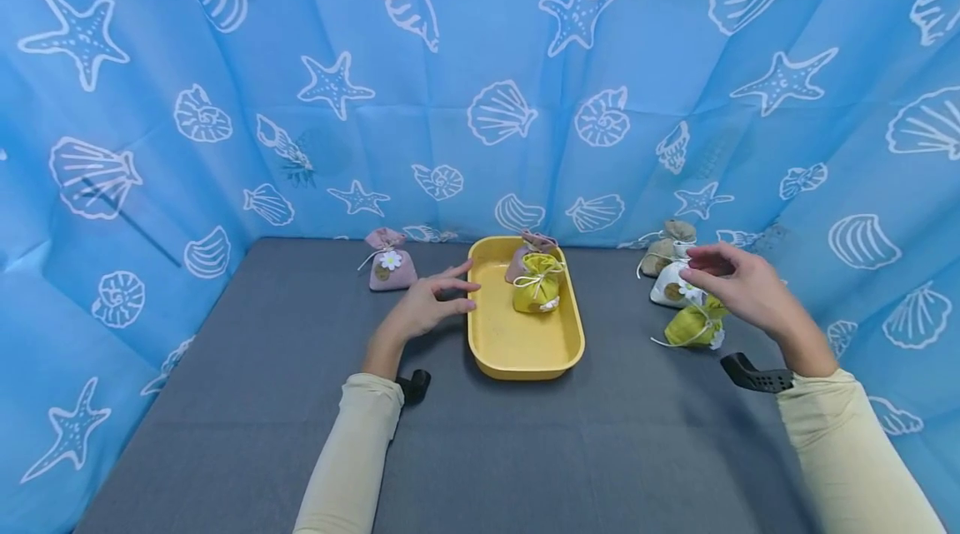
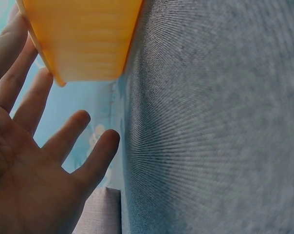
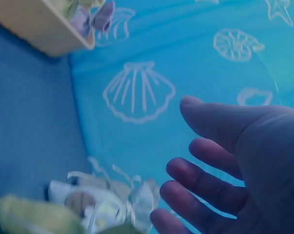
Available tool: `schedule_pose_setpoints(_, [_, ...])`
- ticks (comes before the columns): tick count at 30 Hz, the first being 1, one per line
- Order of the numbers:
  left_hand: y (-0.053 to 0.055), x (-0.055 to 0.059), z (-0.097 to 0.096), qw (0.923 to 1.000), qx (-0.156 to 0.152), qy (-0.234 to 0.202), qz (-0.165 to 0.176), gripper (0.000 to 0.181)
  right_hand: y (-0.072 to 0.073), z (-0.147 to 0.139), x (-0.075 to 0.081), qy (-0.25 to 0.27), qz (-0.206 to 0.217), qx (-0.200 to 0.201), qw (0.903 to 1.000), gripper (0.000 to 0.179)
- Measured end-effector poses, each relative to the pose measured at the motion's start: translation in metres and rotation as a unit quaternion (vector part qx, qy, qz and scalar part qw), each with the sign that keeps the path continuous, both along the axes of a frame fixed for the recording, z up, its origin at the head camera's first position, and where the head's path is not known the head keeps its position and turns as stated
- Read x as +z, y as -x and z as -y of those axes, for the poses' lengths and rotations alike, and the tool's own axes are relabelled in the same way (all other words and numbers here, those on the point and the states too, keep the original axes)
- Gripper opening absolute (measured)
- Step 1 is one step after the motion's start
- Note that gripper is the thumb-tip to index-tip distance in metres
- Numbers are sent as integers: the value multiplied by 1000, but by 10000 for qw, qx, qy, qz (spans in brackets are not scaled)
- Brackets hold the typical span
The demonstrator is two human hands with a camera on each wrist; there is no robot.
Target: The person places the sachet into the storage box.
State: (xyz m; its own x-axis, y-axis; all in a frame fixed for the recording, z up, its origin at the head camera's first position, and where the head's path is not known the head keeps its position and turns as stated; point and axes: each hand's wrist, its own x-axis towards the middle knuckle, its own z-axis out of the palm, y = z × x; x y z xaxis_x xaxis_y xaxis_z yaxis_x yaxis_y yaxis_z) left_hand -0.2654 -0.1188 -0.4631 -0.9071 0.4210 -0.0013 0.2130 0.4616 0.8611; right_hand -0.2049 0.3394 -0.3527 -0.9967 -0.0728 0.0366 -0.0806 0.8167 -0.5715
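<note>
A yellow tray [image 1: 495, 342] holds a pink drawstring pouch [image 1: 516, 266] and a yellow-green pouch [image 1: 535, 291] with a white bow. My left hand [image 1: 423, 305] is at the tray's left side, fingers spread, with its fingertips right at the rim in the left wrist view. My right hand [image 1: 738, 284] hovers by a group of pouches on the right, its fingers loosely bent and nothing between them. Below it lie a green pouch [image 1: 693, 326] and a white pouch [image 1: 667, 288] with a flower, partly covered by the hand. Behind those is a beige pouch [image 1: 660, 255].
Another pink pouch [image 1: 393, 270], with a white flower, sits left of the tray, beyond my left hand. The grey table [image 1: 525, 442] ends at a blue shell-print curtain [image 1: 465, 42] at the back and sides.
</note>
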Motion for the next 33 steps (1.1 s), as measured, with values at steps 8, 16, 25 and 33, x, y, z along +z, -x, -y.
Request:
schedule_pose_setpoints(8, [0, -2, -1, 10000, 11, 19, -70, 39, -7, -26, -16, 107, 835, -64, 9964, 78])
schedule_pose_setpoints(16, [-1, -2, -2, 10000, 5, 41, -73, 39, -8, -43, -41, 198, 1421, 38, 9896, 80])
schedule_pose_setpoints(25, [0, -2, -2, 10000, 23, 42, -65, 37, -14, -42, -47, 89, 1634, 201, 9863, 83])
schedule_pose_setpoints(33, [2, -3, 0, 9999, -7, 90, -98, 33, -14, -48, -49, -48, 1400, 313, 9896, 68])
